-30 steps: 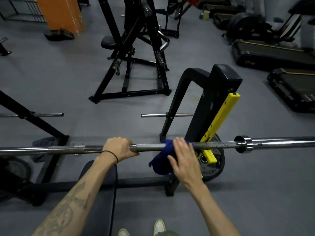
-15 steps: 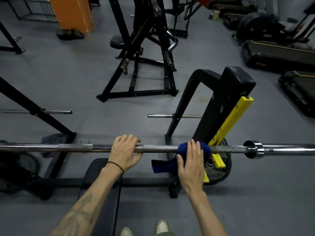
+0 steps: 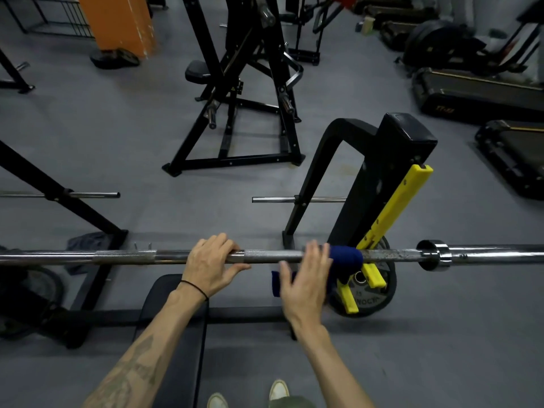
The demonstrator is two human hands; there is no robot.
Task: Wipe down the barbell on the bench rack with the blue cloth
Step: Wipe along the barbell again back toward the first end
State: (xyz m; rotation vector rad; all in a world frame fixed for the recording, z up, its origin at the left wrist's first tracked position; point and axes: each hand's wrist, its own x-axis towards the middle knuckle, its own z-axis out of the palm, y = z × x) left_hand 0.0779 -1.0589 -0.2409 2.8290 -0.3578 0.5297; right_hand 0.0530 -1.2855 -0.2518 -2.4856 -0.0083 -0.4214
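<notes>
Bench pad (image 3: 173,328) nearest, under the forearms. Left hand (image 3: 209,267) grips the barbell (image 3: 123,256), fingers curled over it, thumb underneath. Right hand (image 3: 306,282) has straight fingers pressing the blue cloth (image 3: 346,256), draped over the bar beside the yellow rack hook (image 3: 394,207). Weight plate (image 3: 368,293) below. Black rack upright (image 3: 382,178) behind.

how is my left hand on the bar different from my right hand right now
The left hand grips the bare barbell, fingers curled over it; the right hand lies with fingers straight, pressing the blue cloth to it. The left wrist wears a black band; the right wrist is bare. Both are at the same bar.
</notes>
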